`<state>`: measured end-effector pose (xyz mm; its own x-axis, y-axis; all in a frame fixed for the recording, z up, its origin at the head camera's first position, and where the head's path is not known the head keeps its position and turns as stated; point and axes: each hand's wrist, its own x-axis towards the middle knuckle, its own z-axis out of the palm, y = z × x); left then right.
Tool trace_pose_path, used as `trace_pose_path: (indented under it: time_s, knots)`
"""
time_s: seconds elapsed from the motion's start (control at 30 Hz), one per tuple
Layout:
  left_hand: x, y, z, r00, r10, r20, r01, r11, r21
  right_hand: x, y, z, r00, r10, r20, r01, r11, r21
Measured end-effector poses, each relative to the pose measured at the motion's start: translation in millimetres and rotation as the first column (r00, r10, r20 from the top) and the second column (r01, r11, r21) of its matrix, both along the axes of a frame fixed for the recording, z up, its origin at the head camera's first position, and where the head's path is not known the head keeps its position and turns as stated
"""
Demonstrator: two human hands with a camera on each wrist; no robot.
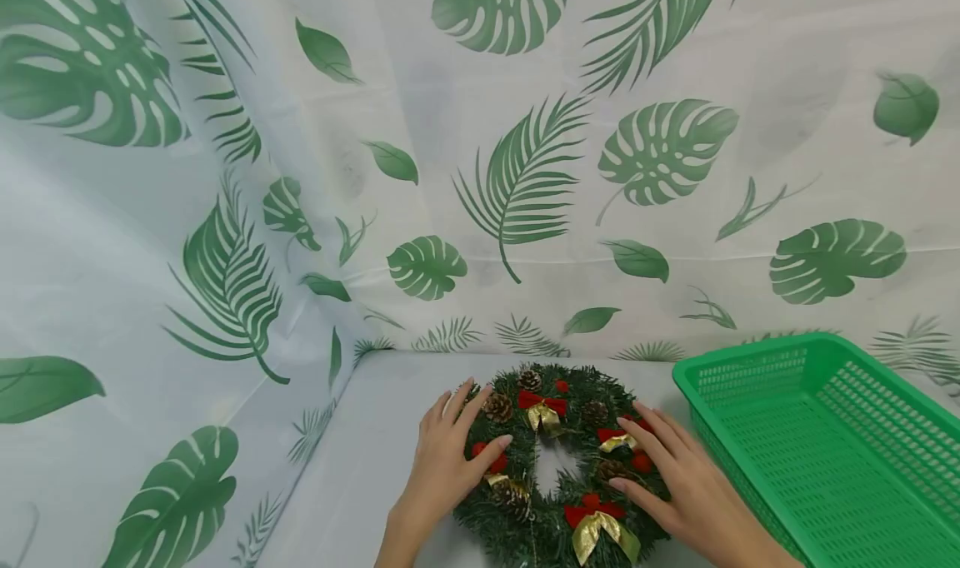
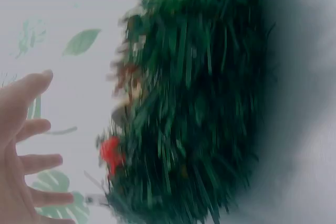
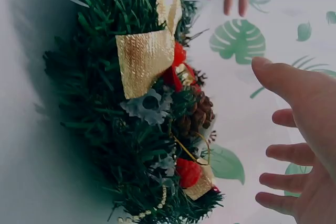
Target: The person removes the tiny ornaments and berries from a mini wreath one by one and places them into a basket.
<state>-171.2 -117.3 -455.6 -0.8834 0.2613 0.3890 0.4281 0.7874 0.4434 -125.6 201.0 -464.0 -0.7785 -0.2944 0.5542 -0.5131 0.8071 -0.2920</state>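
Fingers spread and empty, the left hand at nine o'clock and right hand at three hover over one bristly, round wreath, at six o'clock in the head view. At least five scaly pine cones and three red-and-gold bows stud it; one green lattice basket sits at three o'clock.

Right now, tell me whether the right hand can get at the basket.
Likely yes. The right hand holds nothing, its fingers spread over the near edge of the wreath; the basket sits just to its right, and nothing visible stands between them.
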Motion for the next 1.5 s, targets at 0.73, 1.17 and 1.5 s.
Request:
trace_pose_path:
  time_s: [0.73,1.17,1.5]
  knots:
    - [-37.4,-29.9,-57.9,0.889,-0.081,0.450,-0.213,0.797,0.565,-4.8,-6.8,-2.0,1.000,-0.001,0.013,0.002,0.999,-0.035]
    - [-38.8,-27.6,-66.8,0.875,-0.120,0.468,-0.216,0.771,0.600,-4.0,-3.2,-3.1,0.999,-0.009,0.036,0.010,0.999,-0.039]
    - [-37.6,-31.6,-64.4,0.878,-0.114,0.465,-0.216,0.773,0.597,-5.1,-2.1,-5.1,1.000,-0.009,-0.017,0.008,1.000,-0.017]
